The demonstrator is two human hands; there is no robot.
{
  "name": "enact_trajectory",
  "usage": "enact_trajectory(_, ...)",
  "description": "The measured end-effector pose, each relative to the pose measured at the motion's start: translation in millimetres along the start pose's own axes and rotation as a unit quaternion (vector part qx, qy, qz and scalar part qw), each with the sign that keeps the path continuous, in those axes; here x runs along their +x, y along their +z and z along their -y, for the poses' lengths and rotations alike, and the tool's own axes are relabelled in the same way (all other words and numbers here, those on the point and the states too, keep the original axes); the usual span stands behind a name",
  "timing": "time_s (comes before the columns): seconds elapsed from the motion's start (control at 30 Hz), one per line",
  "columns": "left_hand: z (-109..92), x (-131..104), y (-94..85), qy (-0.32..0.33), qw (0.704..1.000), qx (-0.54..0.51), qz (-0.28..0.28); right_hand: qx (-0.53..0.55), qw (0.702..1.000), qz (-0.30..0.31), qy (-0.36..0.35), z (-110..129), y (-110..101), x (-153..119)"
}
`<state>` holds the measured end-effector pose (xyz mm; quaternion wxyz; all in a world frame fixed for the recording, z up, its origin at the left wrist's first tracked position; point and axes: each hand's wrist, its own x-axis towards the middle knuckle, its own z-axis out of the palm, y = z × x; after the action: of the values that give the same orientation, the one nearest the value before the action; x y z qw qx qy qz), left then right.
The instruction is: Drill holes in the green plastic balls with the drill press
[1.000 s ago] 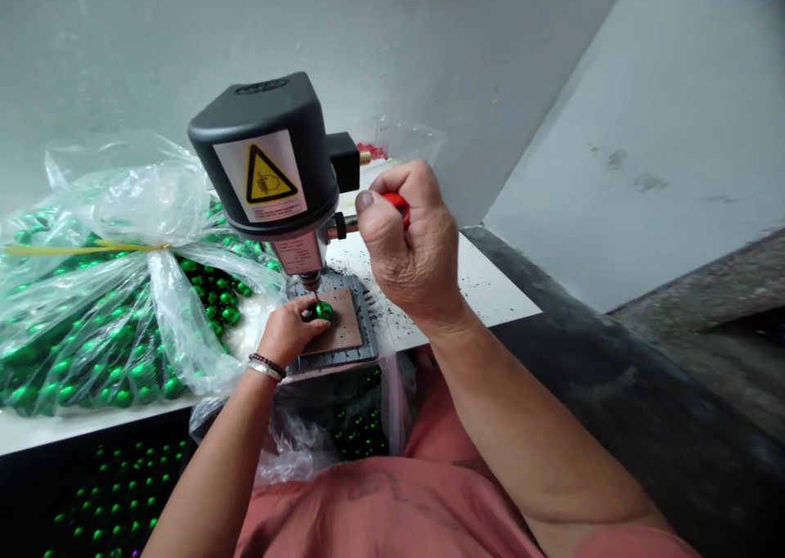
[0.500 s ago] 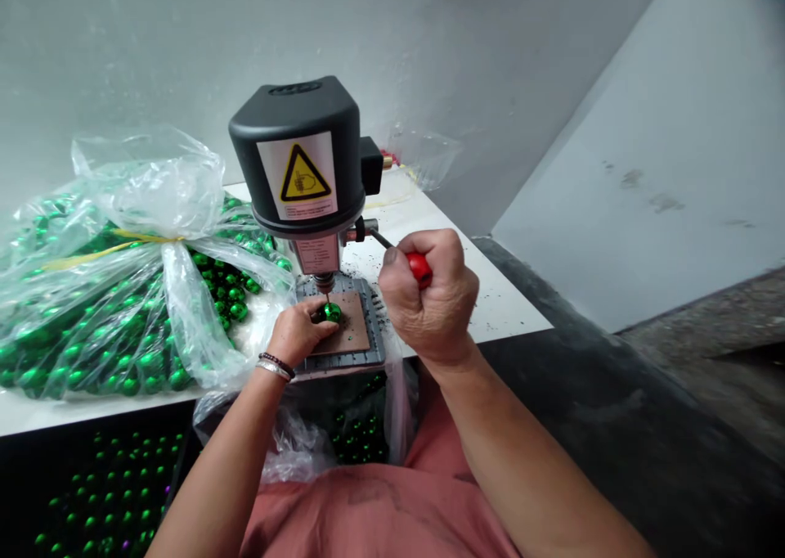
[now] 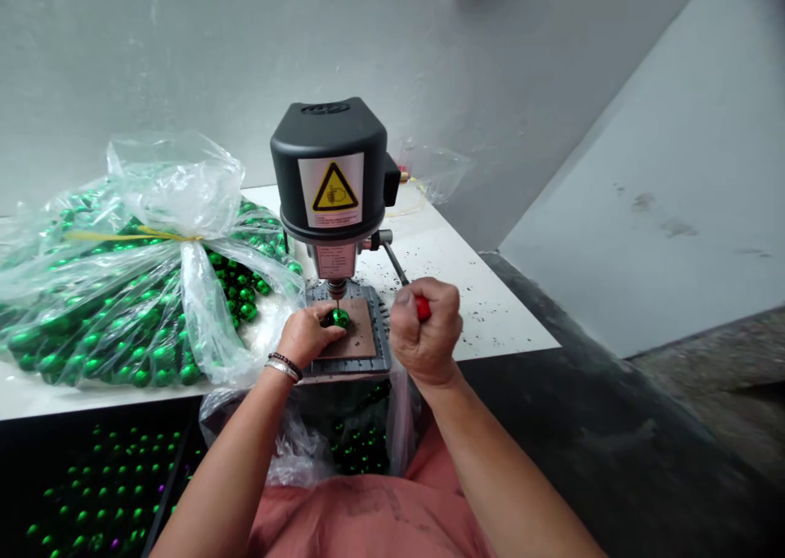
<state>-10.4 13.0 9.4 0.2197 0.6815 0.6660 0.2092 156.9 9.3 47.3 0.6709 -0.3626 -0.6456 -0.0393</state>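
Note:
A shiny green ball [image 3: 339,318] rests on a brown board [image 3: 361,339] on the base of a black bench drill [image 3: 331,173], right under its thin bit. The fingers and thumb of my left hand [image 3: 305,334] pinch the ball from the left. My right hand [image 3: 428,329] is wrapped round the red knob [image 3: 423,308] of the drill's lever [image 3: 396,263], right of the base. At the top of the ball the bit's tip meets it; how deep it sits cannot be seen.
A tied clear bag of green balls [image 3: 141,329] lies left on the white table [image 3: 509,321]. Dark shavings are scattered around the drill base. Below the front edge are an open plastic bag [image 3: 294,443] and a dark tray [image 3: 37,460] of green balls.
My right hand has pulled the red knob lower, and the lever slopes more steeply down. The view has shifted, so the drill appears farther right. My left hand still pinches the ball.

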Motion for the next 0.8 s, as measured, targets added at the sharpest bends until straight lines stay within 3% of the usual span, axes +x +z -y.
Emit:
enact_trajectory(0.13,1.0,0.0,0.2,0.006,1.0,-0.006,-0.003,0.011,1.0,-0.02,0.007,4.2,0.7,5.9)
enact_trajectory(0.27,1.4,0.3,2.8,0.007,1.0,-0.023,-0.012,-0.001,0.999,-0.03,0.029,17.5,2.5,50.4)
enact_trajectory(0.43,-0.7,-13.6,-3.3,-0.018,0.999,-0.041,-0.023,-0.004,0.992,0.052,0.111,22.8,6.7,103.7)
enact_trajectory(0.5,-1.8,-25.4,-11.8,-0.01,0.997,-0.073,0.024,-0.001,0.99,0.067,0.123,21.3,7.6,110.1)
enact_trajectory(0.63,-1.8,-46.0,-29.4,0.026,0.966,-0.167,0.195,0.008,0.991,0.055,0.12,17.6,9.1,106.8)
enact_trajectory(0.7,-0.1,-48.9,-32.9,0.004,0.95,-0.215,0.227,0.025,0.993,0.044,0.103,16.0,10.2,104.2)
enact_trajectory(0.73,1.0,-48.1,-32.9,-0.018,0.945,-0.249,0.21,0.034,0.994,0.04,0.093,15.2,10.8,103.5)
enact_trajectory(0.8,2.7,-43.0,-30.5,-0.083,0.925,-0.356,0.108,0.049,0.995,0.032,0.078,14.3,11.3,103.0)
